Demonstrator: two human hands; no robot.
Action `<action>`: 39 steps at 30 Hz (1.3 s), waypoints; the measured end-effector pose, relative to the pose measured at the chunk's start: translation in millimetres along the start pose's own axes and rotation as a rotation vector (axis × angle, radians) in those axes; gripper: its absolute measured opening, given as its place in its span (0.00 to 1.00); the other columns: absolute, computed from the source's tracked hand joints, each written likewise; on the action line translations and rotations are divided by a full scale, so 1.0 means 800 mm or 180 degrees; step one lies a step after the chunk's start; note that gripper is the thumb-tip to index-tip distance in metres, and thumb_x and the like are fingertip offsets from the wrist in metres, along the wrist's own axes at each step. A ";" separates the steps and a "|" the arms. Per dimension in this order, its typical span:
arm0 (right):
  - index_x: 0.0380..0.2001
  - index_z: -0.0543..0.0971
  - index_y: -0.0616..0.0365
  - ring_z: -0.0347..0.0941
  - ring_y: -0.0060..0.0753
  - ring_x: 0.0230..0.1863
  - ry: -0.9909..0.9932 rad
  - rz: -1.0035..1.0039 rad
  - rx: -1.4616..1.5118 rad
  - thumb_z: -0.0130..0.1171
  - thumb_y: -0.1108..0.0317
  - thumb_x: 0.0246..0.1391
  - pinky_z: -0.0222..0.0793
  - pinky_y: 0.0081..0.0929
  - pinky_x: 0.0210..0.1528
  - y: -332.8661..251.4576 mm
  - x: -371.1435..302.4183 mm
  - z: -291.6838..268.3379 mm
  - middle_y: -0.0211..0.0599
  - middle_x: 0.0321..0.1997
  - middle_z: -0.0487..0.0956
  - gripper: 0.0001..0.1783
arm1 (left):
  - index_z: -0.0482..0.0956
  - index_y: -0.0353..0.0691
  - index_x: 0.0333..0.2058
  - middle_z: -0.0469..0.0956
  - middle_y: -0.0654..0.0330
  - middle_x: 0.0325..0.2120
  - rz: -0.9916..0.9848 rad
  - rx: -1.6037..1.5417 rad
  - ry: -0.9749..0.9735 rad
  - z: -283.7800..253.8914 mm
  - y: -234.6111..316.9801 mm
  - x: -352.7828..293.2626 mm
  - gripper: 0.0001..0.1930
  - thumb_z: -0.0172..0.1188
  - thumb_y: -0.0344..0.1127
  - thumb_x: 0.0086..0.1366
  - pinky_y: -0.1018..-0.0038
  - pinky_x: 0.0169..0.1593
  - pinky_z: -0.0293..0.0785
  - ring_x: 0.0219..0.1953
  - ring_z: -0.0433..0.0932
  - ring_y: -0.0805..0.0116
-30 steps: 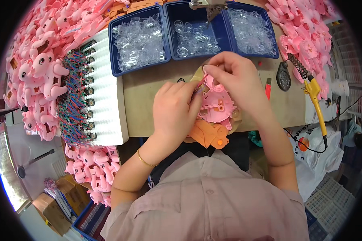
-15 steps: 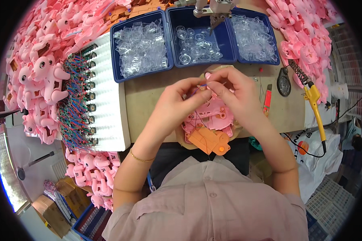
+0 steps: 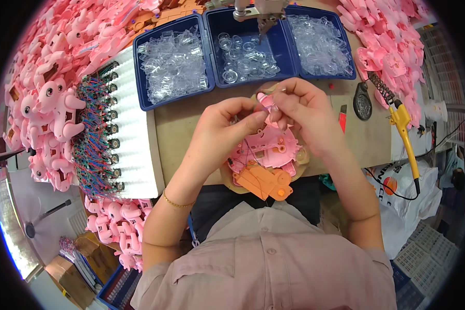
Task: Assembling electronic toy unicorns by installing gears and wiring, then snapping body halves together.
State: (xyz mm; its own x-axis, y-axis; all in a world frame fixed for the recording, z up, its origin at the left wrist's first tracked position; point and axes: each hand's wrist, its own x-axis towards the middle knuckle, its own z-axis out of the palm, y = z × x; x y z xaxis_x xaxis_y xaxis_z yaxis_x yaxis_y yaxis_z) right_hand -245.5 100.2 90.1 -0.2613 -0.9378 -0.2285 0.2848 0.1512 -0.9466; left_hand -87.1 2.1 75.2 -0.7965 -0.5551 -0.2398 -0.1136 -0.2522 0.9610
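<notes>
Both my hands meet over a pink plastic toy body shell (image 3: 290, 150) on a tan round base at the table's front edge. My left hand (image 3: 225, 126) is closed in a pinch on a thin purplish wire (image 3: 265, 109). My right hand (image 3: 306, 109) is closed too, thumb and fingertips together beside that wire; what they pinch is too small to make out. A pink end of the shell (image 3: 264, 97) shows between the fingertips. At the shell's near side lies an orange plastic gearbox (image 3: 263, 180), with thin dark wires running up from it.
Blue bins (image 3: 289, 62) of clear plastic parts stand at the back, under a metal machine head (image 3: 261, 13). To the left is a white foam tray (image 3: 139, 129) with wired speakers. Pink toys (image 3: 62, 106) pile up there. A red cutter (image 3: 342, 119) and yellow soldering iron (image 3: 404, 132) lie right.
The right fingers have shifted and turned around the wire, and the fingertips now show more. The left hand keeps its pinch. The whole view has shifted slightly.
</notes>
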 end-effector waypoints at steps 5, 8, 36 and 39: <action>0.41 0.73 0.63 0.73 0.19 0.29 0.0616 -0.0192 -0.0219 0.58 0.72 0.54 0.68 0.16 0.31 0.006 -0.012 -0.002 0.34 0.33 0.77 0.11 | 0.79 0.31 0.36 0.77 0.66 0.26 -0.0090 -0.0166 0.0273 0.006 0.003 -0.002 0.11 0.61 0.34 0.60 0.82 0.37 0.70 0.31 0.73 0.82; 0.41 0.75 0.62 0.72 0.24 0.31 0.0869 -0.1668 -0.2192 0.62 0.75 0.48 0.67 0.21 0.32 0.001 -0.026 0.015 0.35 0.33 0.75 0.15 | 0.80 0.33 0.34 0.77 0.64 0.25 0.0188 0.0419 0.0425 0.007 -0.004 -0.002 0.10 0.63 0.34 0.57 0.78 0.36 0.69 0.29 0.72 0.77; 0.37 0.76 0.68 0.77 0.26 0.33 -0.0172 0.0112 -0.0152 0.58 0.79 0.50 0.75 0.21 0.36 0.012 -0.070 -0.026 0.42 0.35 0.80 0.09 | 0.75 0.36 0.43 0.79 0.64 0.31 0.1559 0.2293 0.0105 -0.006 -0.004 -0.022 0.15 0.61 0.33 0.57 0.74 0.46 0.67 0.40 0.74 0.68; 0.37 0.76 0.70 0.77 0.27 0.31 -0.0324 -0.0089 0.0060 0.57 0.80 0.51 0.75 0.21 0.35 0.006 -0.073 -0.021 0.43 0.33 0.80 0.09 | 0.76 0.39 0.46 0.78 0.61 0.32 0.1233 0.2757 0.0177 0.005 -0.005 -0.020 0.20 0.64 0.32 0.53 0.67 0.48 0.67 0.41 0.72 0.60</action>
State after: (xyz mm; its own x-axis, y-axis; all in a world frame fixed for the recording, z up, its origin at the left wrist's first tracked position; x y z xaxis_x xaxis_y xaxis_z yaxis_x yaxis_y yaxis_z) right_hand -244.4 160.9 95.1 -0.1748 -0.9686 -0.1767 0.2962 0.1194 -0.9476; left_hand -75.9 15.2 76.0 -0.8441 -0.5195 0.1324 -0.2661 0.6204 0.7378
